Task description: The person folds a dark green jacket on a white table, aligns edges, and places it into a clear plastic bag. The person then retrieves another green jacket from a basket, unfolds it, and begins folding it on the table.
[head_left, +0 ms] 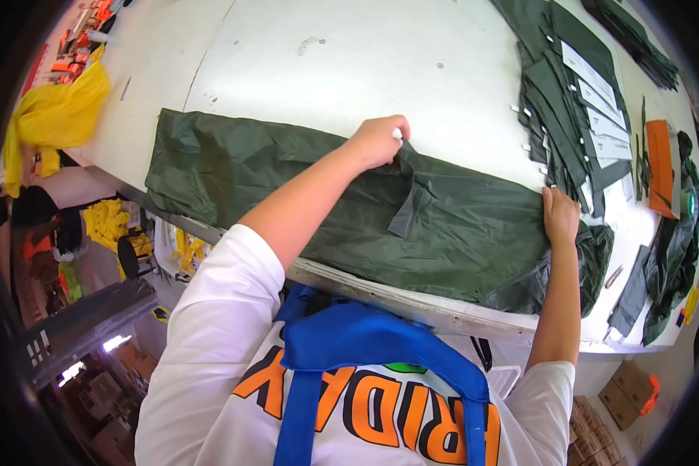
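Note:
A long dark green garment [474, 225] of thin, shiny, waterproof-looking cloth lies sideways along the near edge of the white table. My left hand [379, 143] is closed on its far edge near the middle, where a narrow strip of the same cloth [406, 211] hangs toward me. Something small and white [397, 133] shows at the fingers of that hand; I cannot make out what it is. Toward the garment's right end my right hand [561, 217] grips the cloth's edge, fingers partly hidden. Darker, crumpled cloth [596, 260] shows beside my right forearm.
Dark green folded pieces with white paper sheets [598, 105] pile up at the far right of the table [311, 70]. An orange box [662, 167] stands beyond my right hand. Yellow cloth [62, 109] hangs over the left edge. Boxes [625, 392] are below right.

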The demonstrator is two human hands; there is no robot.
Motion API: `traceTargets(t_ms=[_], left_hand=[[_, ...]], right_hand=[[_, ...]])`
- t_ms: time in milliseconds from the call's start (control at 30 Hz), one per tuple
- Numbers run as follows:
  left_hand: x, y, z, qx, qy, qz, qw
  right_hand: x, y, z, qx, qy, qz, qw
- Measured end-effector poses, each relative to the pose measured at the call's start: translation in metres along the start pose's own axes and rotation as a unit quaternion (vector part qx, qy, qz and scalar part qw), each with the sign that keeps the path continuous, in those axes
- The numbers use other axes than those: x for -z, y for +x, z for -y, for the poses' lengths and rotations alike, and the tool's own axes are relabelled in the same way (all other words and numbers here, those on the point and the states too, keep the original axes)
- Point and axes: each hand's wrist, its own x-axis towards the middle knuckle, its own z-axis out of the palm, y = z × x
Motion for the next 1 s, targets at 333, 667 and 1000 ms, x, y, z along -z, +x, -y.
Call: traceTargets(t_ms=[333,667,1000], left_hand=[[-0.016,0.011,0.041,-0.105,0.144,-0.093,0.979],[0.091,-0.186,0.088,-0.096,0.306,-0.362,0.875],[0.169,-0.24,0.276,0.214,-0.128,-0.603,0.757]], right_hand=[[0.018,0.007,0.271,0.198,0.138,0.064,0.968],[-0.008,-0.045,0.34,0.199,0.123,0.068,0.97],[-0.006,-0.06,0.354,0.171,0.043,0.09,0.98]])
